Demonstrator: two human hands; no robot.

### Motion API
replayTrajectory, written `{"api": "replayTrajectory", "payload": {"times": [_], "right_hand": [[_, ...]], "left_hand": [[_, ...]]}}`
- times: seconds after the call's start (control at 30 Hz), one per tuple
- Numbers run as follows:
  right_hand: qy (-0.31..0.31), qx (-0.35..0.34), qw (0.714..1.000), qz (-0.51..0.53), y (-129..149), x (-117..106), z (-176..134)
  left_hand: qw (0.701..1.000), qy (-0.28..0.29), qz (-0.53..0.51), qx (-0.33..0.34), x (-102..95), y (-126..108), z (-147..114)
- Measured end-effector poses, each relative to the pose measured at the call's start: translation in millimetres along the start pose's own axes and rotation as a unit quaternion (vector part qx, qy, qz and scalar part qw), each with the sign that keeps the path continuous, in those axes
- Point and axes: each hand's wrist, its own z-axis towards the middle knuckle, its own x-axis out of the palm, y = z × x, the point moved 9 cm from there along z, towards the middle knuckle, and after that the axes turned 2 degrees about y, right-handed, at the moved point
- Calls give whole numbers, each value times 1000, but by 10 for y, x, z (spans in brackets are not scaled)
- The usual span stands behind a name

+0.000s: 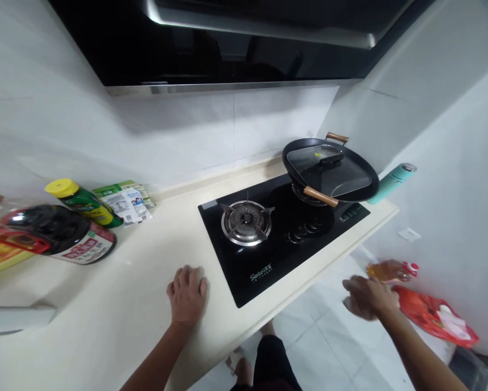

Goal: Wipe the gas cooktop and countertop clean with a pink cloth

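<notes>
My left hand (188, 293) is resting on the counter (146, 271), fingers slightly apart, beside the stove (280, 229) sitting near the front edge; my right hand (370, 296) is hanging past it, honestly too blurry to tell if it's gripping.

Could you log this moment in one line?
left hand: on counter | right hand: off counter, blurred | wok: right burner, lid on

The worktop (133, 288) is cream, the hob (280, 250) black with white lettering (261, 272), and the wok (360, 161) black with light-brown handles (320, 196). The flask (392, 183) is mint green with a silvery top (409, 167), the yellow-capped bottle (89, 209) dark green, the plastic bag (423, 312) bright red.
</notes>
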Motion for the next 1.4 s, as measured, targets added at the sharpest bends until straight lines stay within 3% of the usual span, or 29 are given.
{"api": "replayTrajectory", "payload": {"times": [0.07,0.13,0.23,0.3,0.37,0.4,0.47,0.57,0.63,0.7,0.8,0.9,1.03,1.13,1.3,1.4], "right_hand": [[20,32,983,179,-301,-86,-48],[11,44,918,394,-310,-235,-145],[47,5,786,616,234,-419,-291],[70,-37,735,674,732,-501,-334],[72,-77,710,696,1150,-503,-309],[60,-93,719,686,1296,-474,-269],[12,-110,771,628,1448,-373,-160],[-68,-82,837,537,1375,-196,-22],[-98,-47,846,522,1222,-124,-8],[-151,-50,860,485,1115,-208,-76],[-224,-142,885,384,1277,-457,-226],[-158,-227,918,284,1777,-401,-234],[-83,-239,958,133,2450,-132,-300],[-55,-286,953,87,3000,-41,-594],[-2,-384,914,129,3901,-41,-1307],[35,-442,882,159,4127,16,-1700]], "left_hand": [[1000,-4,-1,1,5,-4,6],[1000,-4,-4,-1,1,-7,12],[1000,-1,-9,-3,-24,-10,19],[1000,5,-12,-5,-39,-9,22],[1000,12,-14,-4,-48,-9,21],[1000,15,-14,-4,-52,-9,20],[1000,18,-15,-4,-59,-7,16],[1000,16,-16,-7,-67,1,10],[1000,17,-18,-6,-56,3,7],[1000,21,-16,-7,-36,8,5],[1000,19,-4,-9,-22,6,3],[1000,16,5,-7,-22,-10,0],[1000,21,13,-8,-6,-25,-5],[1000,15,19,-5,-1,-37,-10],[1000,10,22,-5,-9,-27,-8],[1000,20,13,-4,-7,0,-4]]}}
